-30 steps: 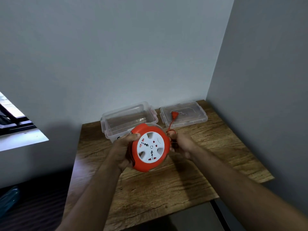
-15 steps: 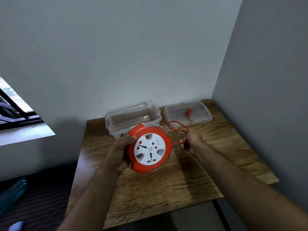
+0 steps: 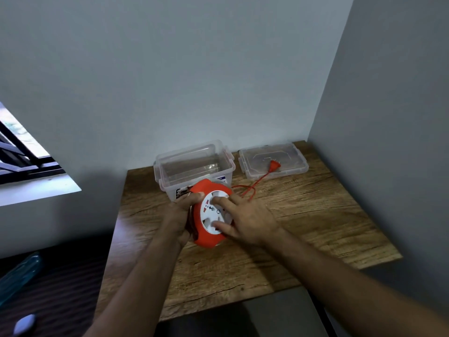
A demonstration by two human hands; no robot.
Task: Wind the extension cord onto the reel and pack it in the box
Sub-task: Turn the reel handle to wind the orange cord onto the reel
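Right hand (image 3: 247, 221) has let go of the cord (image 3: 250, 189) and now lies spread on the white face of the reel (image 3: 209, 215), fingers open, apparently ready to turn it. Left hand (image 3: 181, 215) grips the reel's orange rim, holding it just above the desk (image 3: 303, 215) near the back edge. A short tail of cord trails slack to the plug (image 3: 274, 164), which rests on the lid (image 3: 297, 170). Box (image 3: 194, 166) stands open behind the reel; winding looks nearly done.

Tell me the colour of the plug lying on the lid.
Orange, like its cord; the plug shows best in the head view.
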